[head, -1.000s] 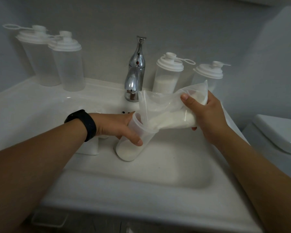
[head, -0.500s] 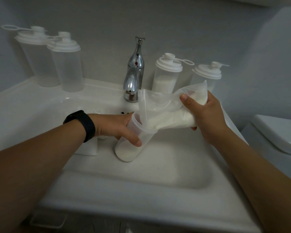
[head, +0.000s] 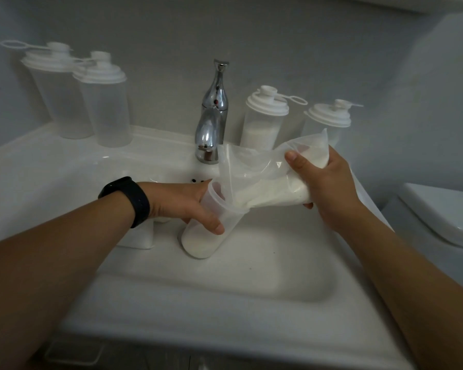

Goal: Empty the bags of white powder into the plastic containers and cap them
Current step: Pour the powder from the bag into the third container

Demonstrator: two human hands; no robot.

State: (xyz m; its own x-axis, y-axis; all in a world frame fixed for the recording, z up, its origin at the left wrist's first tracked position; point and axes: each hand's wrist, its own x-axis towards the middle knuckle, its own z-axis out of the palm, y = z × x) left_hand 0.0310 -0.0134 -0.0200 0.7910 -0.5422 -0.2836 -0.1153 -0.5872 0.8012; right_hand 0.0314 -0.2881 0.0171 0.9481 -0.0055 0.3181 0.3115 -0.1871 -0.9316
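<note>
My left hand [head: 182, 204] grips an uncapped clear plastic container [head: 203, 241], tilted to the right inside the sink basin, with white powder filling its lower part. My right hand [head: 329, 188] holds a clear plastic bag of white powder [head: 267, 188] on its side, the bag's mouth lying over the container's rim. Powder lies along the bag toward that opening. Behind the bag stand two capped containers: one [head: 262, 124] holding powder, the other [head: 329, 121] partly hidden.
Two empty capped containers [head: 102, 102] stand at the sink's back left corner. A chrome tap [head: 211, 121] rises behind the basin. A white object [head: 142, 236] sits in the basin under my left wrist. The sink rim [head: 198, 311] runs in front; a toilet [head: 444, 212] is at right.
Both hands, the bag and the container stay nearly where they were; the powder level in the container looks about the same.
</note>
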